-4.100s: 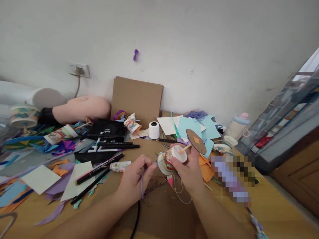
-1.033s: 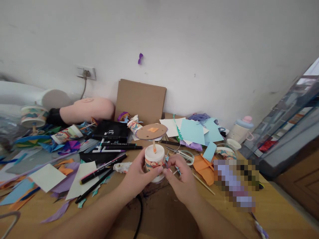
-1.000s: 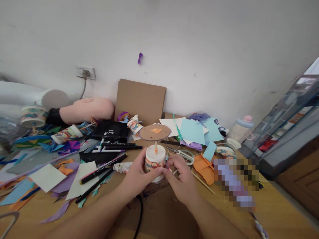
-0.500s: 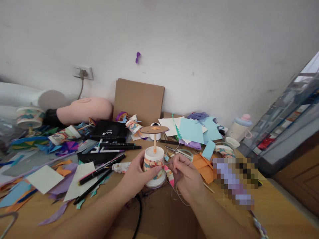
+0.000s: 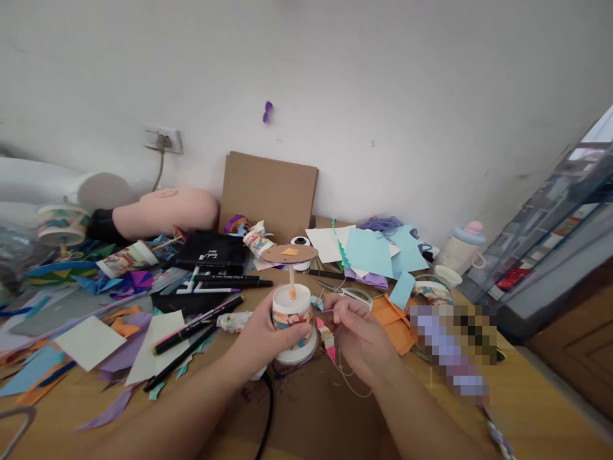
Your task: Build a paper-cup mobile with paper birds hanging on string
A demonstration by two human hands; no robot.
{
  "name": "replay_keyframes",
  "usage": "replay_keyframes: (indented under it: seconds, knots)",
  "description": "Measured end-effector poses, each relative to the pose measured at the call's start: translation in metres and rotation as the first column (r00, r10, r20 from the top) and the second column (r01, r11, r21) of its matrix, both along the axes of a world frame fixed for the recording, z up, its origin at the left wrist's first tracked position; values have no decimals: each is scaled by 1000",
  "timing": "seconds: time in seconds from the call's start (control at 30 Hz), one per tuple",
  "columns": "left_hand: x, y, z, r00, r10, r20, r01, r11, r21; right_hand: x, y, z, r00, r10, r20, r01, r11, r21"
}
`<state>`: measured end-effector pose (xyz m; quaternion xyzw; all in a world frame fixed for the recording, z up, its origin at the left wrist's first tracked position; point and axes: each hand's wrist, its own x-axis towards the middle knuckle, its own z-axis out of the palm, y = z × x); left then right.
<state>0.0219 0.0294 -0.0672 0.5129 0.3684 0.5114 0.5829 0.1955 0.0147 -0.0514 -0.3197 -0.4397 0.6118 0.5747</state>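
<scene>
The patterned paper cup [image 5: 287, 317] stands base-up in the left hand [image 5: 265, 338], whose thumb and fingers clasp its side. From the base a wooden stick [image 5: 292, 278] rises to a cardboard disc [image 5: 272, 255], above and just beyond that hand. Right of the cup, the right hand [image 5: 357, 332] pinches a strand of purple yarn [image 5: 327, 310] between thumb and fingertips. A thin pale string [image 5: 352, 388] loops below the right hand; orange paper [image 5: 393, 327] lies to its right. Black markers [image 5: 191, 327] lie left of the left hand.
</scene>
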Motion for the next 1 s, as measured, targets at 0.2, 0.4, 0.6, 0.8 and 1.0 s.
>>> replay_keyframes:
  seconds: [0.2,0.4,0.6,0.8,1.0]
  knots:
    - [1,0,7,999,-45,-26,45,999,2,6,0,4,972,151,-181,-156,988,-18]
    - [3,-4,11,999,-39,-18,39,999,-26,10,2,6,968,133,-214,-139,990,-16]
    - [1,-2,8,999,-5,36,10,991,-130,20,5,18,977,85,-197,-82,996,24]
    - [-2,5,9,993,9,121,22,969,-248,45,14,24,968,-34,-247,46,998,45]
    - [-3,6,6,992,-6,129,36,971,-237,50,16,22,953,-113,-281,127,991,34]
